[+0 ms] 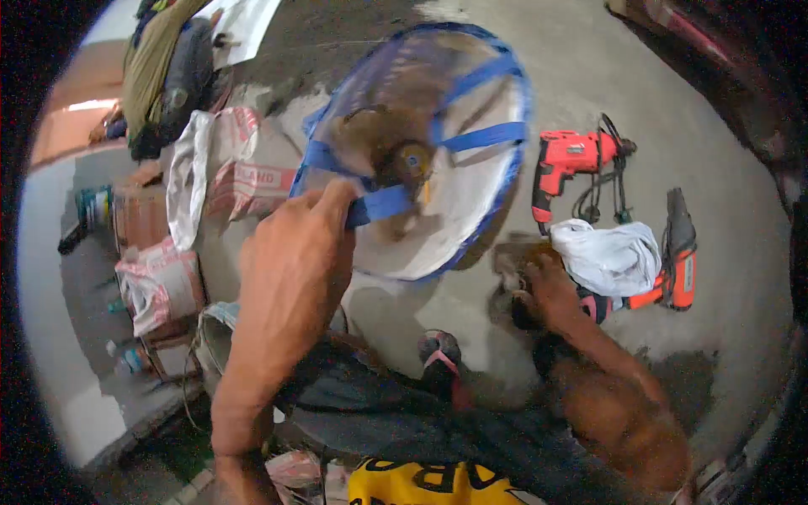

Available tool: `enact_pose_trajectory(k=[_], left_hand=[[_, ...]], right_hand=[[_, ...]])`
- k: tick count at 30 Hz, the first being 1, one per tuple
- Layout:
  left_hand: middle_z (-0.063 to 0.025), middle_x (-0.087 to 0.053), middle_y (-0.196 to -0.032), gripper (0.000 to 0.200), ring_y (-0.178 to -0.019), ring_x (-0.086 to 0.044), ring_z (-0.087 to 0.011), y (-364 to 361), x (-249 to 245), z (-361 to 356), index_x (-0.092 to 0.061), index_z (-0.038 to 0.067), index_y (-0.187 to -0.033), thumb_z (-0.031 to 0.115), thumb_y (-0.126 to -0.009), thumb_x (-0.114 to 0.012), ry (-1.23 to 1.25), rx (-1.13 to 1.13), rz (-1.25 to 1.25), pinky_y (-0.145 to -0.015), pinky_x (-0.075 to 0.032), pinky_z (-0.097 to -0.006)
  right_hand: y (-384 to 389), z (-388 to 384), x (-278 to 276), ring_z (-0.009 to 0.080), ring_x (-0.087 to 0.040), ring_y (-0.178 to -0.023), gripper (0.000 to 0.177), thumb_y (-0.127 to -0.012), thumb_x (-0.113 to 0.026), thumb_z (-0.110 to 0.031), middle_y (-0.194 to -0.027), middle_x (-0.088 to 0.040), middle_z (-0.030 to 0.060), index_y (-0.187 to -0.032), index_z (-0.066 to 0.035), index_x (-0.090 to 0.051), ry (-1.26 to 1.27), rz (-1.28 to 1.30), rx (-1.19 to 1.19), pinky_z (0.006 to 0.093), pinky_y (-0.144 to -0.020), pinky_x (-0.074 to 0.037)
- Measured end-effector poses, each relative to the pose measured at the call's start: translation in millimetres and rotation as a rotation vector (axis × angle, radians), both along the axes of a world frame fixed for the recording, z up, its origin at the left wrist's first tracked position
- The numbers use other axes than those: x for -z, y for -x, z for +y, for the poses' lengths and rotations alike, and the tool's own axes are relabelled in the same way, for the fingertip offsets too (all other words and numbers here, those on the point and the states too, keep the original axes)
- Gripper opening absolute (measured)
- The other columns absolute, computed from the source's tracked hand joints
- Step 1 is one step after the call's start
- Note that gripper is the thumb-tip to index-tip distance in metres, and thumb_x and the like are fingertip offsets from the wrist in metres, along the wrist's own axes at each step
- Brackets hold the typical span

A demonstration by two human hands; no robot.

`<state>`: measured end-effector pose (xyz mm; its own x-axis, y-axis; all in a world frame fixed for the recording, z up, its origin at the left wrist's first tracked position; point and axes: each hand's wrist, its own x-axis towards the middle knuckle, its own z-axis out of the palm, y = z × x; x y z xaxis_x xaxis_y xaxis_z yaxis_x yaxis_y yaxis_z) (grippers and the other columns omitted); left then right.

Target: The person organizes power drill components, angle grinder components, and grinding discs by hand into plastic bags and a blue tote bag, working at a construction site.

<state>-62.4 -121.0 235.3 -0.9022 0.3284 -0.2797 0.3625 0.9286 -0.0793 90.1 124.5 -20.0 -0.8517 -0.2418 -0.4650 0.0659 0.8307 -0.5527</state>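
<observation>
Seemingly, a blue-rimmed cover [461, 175] encloses a hub [412, 160].

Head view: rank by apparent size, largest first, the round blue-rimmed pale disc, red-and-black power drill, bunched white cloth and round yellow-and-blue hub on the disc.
1. blue-rimmed disc, perhaps enlarged by nearness
2. drill and white cloth: too alike to rank
3. hub

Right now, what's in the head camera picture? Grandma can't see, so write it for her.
A person's left hand grips a blue strip on a round blue-rimmed object. The right hand is beside a white bundle, near a red drill on the grey floor.
</observation>
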Motion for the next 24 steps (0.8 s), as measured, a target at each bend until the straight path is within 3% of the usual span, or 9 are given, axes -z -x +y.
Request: enact_pose_trajectory(k=[2, 6, 9, 11, 15, 16, 19, 22, 24], left_hand=[[-0.0190, -0.061, -0.084, 0.014, -0.079, -0.060, -0.0381, -8.0, -5.2, -10.7, -0.052, 0.007, -0.100, 0.009, -0.086, -0.055, -0.196, -0.143, 0.065, -0.066, -0.046, -0.0465], [-0.0223, -0.057, -0.072, 0.013, -0.070, -0.058, -0.0420, -21.6, -9.6, -37.0, -0.053, 0.005, -0.101, 0.013, -0.092, -0.052, -0.462, -0.249, 0.160, -0.061, -0.043, -0.0477], [-0.0249, -0.058, -0.075, 0.023, -0.069, -0.056, -0.0438, -43.3, -18.7, -51.2, -0.057, 0.003, -0.112, 0.014, -0.092, -0.053, -0.604, -0.323, -0.005, -0.062, -0.044, -0.0450], [-0.0238, -0.059, -0.075, 0.032, -0.069, -0.058, -0.0405, -51.1, -25.1, -56.2, -0.052, 0.003, -0.123, 0.012, -0.092, -0.051, -0.666, -0.416, -0.072, -0.064, -0.045, -0.0420], [-0.0174, -0.062, -0.076, 0.049, -0.070, -0.063, -0.0282, -58.2, -14.3, -75.0, -0.034, 0.002, -0.141, 0.009, -0.094, -0.046, -0.885, -0.675, 0.091, -0.067, -0.048, -0.0350], [-0.0159, -0.063, -0.077, 0.047, -0.071, -0.064, -0.0252, -57.7, -11.2, -86.0, -0.033, 0.001, -0.139, 0.009, -0.094, -0.045, -0.942, -0.708, 0.126, -0.067, -0.049, -0.0342], [-0.0124, -0.064, -0.082, 0.030, -0.075, -0.064, -0.0170, -58.7, -12.1, -116.2, -0.042, -0.003, -0.124, 0.009, -0.096, -0.044, -1.104, -0.823, 0.127, -0.067, -0.050, -0.0312], [-0.0113, -0.063, -0.082, 0.020, -0.075, -0.065, -0.0160, -63.9, -13.7, -122.7, -0.045, -0.003, -0.113, 0.009, -0.097, -0.044, -1.081, -0.839, 0.132, -0.067, -0.051, -0.0308], [-0.0088, -0.063, -0.083, 0.029, -0.077, -0.063, -0.0147, -68.2, -10.8, -128.8, -0.045, -0.001, -0.124, 0.007, -0.096, -0.045, -1.070, -0.811, 0.129, -0.071, -0.051, -0.0290]], right_hand=[[24.4, 19.1, -26.1, 0.0442, -0.057, -0.101, 0.043, -0.084, -0.068, -0.023, -0.118, -0.053, 0.0244, -0.116, 0.001, -0.052, 0.295, 0.022, 0.090, 0.0436, -0.082, -0.051], [115.1, 20.9, -156.4, 0.0379, -0.057, -0.100, 0.026, -0.087, -0.058, -0.010, -0.112, -0.055, 0.0221, -0.110, 0.002, -0.054, 0.454, 0.637, -0.282, 0.0389, -0.086, -0.047], [169.2, -27.8, -217.1, 0.0365, -0.057, -0.100, 0.023, -0.084, -0.054, -0.006, -0.110, -0.056, 0.0209, -0.106, 0.002, -0.053, 0.408, 0.715, -0.537, 0.0392, -0.084, -0.047], [200.4, -63.3, -208.0, 0.0366, -0.057, -0.102, 0.026, -0.083, -0.053, -0.006, -0.113, -0.055, 0.0221, -0.107, 0.003, -0.052, 0.328, 0.631, -0.727, 0.0401, -0.083, -0.047], [239.3, -155.0, -148.2, 0.0382, -0.060, -0.091, 0.034, -0.074, -0.057, -0.017, -0.101, -0.060, 0.0270, -0.101, 0.003, -0.061, -0.277, -0.230, -1.277, 0.0440, -0.074, -0.048], [224.8, -161.8, -113.6, 0.0249, -0.057, -0.067, 0.024, -0.070, -0.065, -0.024, -0.081, -0.064, 0.0143, -0.084, -0.005, -0.069, -0.268, -0.256, -1.304, 0.0433, -0.060, -0.046], [195.0, -180.2, -90.8, 0.0326, -0.064, -0.086, 0.038, -0.070, -0.061, -0.024, -0.096, -0.067, 0.0225, -0.097, 0.002, -0.067, -0.153, -0.694, -1.314, 0.0450, -0.073, -0.049], [194.1, -184.3, -14.7, 0.0258, -0.057, -0.074, 0.027, -0.074, -0.062, -0.023, -0.087, -0.065, 0.0122, -0.090, -0.001, -0.068, -0.137, -0.521, -1.175, 0.0422, -0.065, -0.047], [211.0, -184.7, 39.5, 0.0254, -0.057, -0.071, 0.023, -0.077, -0.061, -0.024, -0.083, -0.065, 0.0096, -0.084, -0.002, -0.068, -0.074, -0.197, -0.979, 0.0421, -0.062, -0.047]])
